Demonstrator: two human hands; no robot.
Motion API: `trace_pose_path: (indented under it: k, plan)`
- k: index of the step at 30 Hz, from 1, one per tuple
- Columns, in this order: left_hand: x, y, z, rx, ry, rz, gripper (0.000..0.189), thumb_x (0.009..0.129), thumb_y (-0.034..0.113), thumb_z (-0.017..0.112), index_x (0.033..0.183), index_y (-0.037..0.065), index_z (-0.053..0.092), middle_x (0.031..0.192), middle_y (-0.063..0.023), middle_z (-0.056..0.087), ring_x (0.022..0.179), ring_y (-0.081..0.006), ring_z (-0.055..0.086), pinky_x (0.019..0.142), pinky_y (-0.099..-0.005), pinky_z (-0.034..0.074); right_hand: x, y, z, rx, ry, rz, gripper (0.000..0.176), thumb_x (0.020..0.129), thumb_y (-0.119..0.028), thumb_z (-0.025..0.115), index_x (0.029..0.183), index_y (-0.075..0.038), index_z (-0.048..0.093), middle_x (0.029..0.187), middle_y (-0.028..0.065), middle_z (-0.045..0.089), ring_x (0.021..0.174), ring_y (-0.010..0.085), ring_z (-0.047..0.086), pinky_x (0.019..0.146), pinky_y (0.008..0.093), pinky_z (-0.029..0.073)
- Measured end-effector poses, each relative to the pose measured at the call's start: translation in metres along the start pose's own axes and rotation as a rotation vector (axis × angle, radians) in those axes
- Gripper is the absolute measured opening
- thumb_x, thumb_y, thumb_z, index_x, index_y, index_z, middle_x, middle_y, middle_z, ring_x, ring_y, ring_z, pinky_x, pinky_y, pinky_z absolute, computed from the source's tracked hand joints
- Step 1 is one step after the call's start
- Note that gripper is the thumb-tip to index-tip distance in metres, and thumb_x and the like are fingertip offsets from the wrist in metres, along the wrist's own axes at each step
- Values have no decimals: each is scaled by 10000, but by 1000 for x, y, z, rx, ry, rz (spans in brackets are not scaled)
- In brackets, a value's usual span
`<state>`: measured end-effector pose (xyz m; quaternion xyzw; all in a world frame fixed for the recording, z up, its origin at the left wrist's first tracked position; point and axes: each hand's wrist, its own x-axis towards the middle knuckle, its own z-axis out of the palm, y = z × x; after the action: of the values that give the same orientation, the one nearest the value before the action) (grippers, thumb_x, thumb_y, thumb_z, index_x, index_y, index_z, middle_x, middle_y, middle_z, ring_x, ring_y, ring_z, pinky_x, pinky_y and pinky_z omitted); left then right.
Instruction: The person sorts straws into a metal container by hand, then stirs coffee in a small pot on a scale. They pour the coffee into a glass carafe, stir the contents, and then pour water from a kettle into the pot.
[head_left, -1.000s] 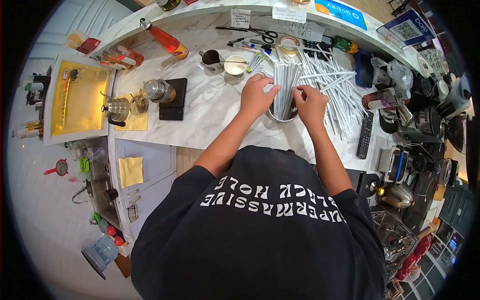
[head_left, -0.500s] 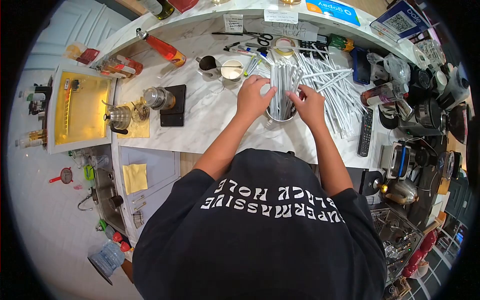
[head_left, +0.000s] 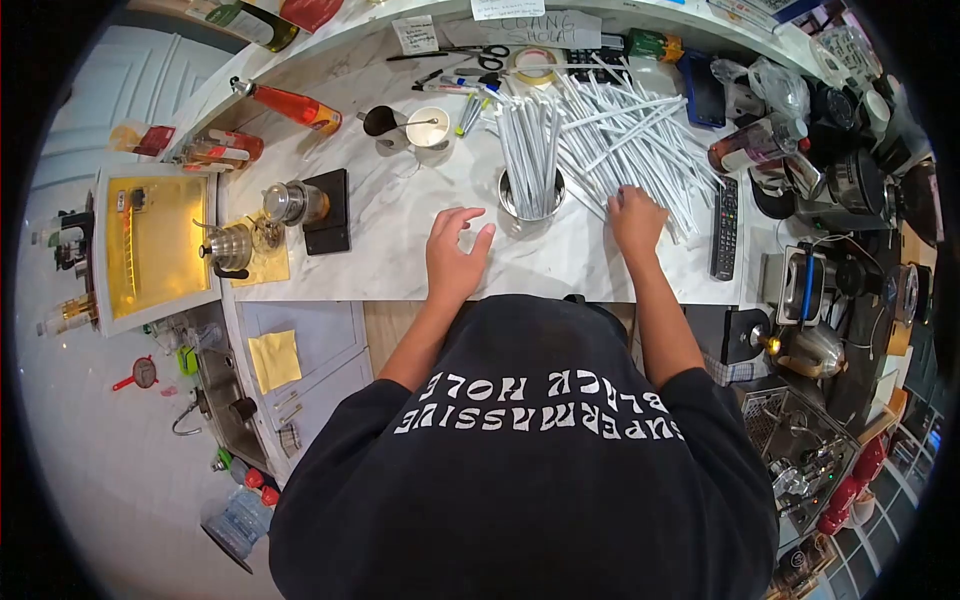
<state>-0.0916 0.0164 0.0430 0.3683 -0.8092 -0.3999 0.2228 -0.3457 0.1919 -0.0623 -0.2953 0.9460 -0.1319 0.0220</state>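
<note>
A bundle of white, paper-wrapped straws (head_left: pixel 530 150) stands upright in a round metal cup (head_left: pixel 513 207) on the marble counter. Left of this cup, my left hand (head_left: pixel 457 255) hovers palm inward, fingers curved and apart, holding nothing. More white straws lie in a loose, criss-crossed pile (head_left: pixel 650 140) to the right of the cup. At the near edge of that pile is my right hand (head_left: pixel 638 222), its fingers bent together over the straw ends; what lies between the fingertips is hidden.
A white cup (head_left: pixel 429 130) with a spoon, a dark cup (head_left: pixel 384 124) and a red bottle (head_left: pixel 295 107) stand to the left. Tape (head_left: pixel 533 65) and scissors (head_left: pixel 491 60) lie behind. A black remote (head_left: pixel 725 230) lies right of the straws, near a clear bottle (head_left: pixel 755 143).
Both hands have let go of the straws in the cup. My left hand has drawn back down and left; my right hand has moved to the pile's near edge. The camera view has shifted.
</note>
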Motion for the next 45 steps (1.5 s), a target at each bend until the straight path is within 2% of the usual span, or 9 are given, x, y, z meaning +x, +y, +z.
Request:
trace_pose_path:
  k: [6, 11, 17, 19, 23, 27, 34, 40, 45]
  plan:
    - [-15, 35, 24, -27, -17, 70, 266, 907, 172, 776, 1151, 76, 732, 1151, -91, 688, 973, -231, 664, 817, -371, 515, 1, 5, -20, 103, -103, 28, 190, 895, -278, 712, 956, -100, 740, 995, 106, 757, 923, 338, 721, 833, 537, 471]
    - [-28, 64, 43, -76, -59, 46, 257, 888, 163, 791, 1113, 52, 732, 1087, -114, 690, 946, -264, 666, 877, -374, 539, -1, 24, -88, 194, -314, 104, 197, 856, -282, 708, 908, -98, 759, 960, 148, 766, 958, 373, 725, 876, 527, 508]
    - [-31, 70, 104, -57, -252, 59, 322, 930, 249, 766, 1194, 75, 707, 1080, -113, 697, 918, -261, 675, 830, -376, 536, -12, 99, -151, 165, -577, 108, 223, 810, -296, 787, 886, -89, 757, 903, 125, 765, 921, 356, 722, 996, 689, 378]
    - [-30, 60, 133, -6, -336, 77, 376, 953, 315, 748, 1244, 87, 683, 1098, -118, 694, 892, -259, 671, 802, -380, 537, -14, 111, -179, 162, -617, 115, 211, 823, -277, 784, 878, -76, 748, 858, 107, 752, 878, 320, 715, 959, 634, 400]
    - [-9, 47, 194, -7, -182, -43, 367, 943, 346, 754, 1176, 66, 708, 973, -115, 712, 820, -280, 673, 772, -407, 541, -18, 131, -223, 275, -640, 151, 211, 834, -257, 777, 871, -54, 735, 785, 88, 726, 764, 255, 697, 834, 476, 485]
    - [22, 73, 217, 110, -130, -122, 425, 922, 461, 744, 1114, 82, 726, 969, -128, 719, 903, -324, 699, 768, -444, 542, -19, 152, -232, 322, -567, 150, 234, 844, -243, 766, 895, -18, 730, 766, 95, 719, 722, 226, 685, 738, 386, 504]
    - [51, 71, 252, 351, -152, -87, 357, 885, 418, 774, 1033, 93, 778, 891, -117, 761, 868, -296, 736, 777, -441, 569, -18, 161, -232, 400, -471, 91, 235, 881, -221, 744, 926, 8, 724, 767, 106, 717, 695, 210, 665, 709, 371, 508]
    - [35, 69, 236, 108, 43, -226, 236, 868, 313, 788, 913, 82, 787, 790, -116, 749, 771, -323, 729, 711, -443, 565, -9, 163, -219, 487, -389, 65, 231, 902, -228, 741, 933, 0, 722, 771, 98, 722, 686, 187, 662, 699, 355, 514]
    - [-1, 87, 190, 2, 129, -93, 203, 902, 243, 789, 961, 50, 762, 741, -88, 718, 633, -272, 665, 609, -403, 491, -7, 157, -204, 520, -390, 70, 224, 899, -226, 744, 960, -11, 730, 791, 97, 732, 709, 180, 677, 704, 350, 519]
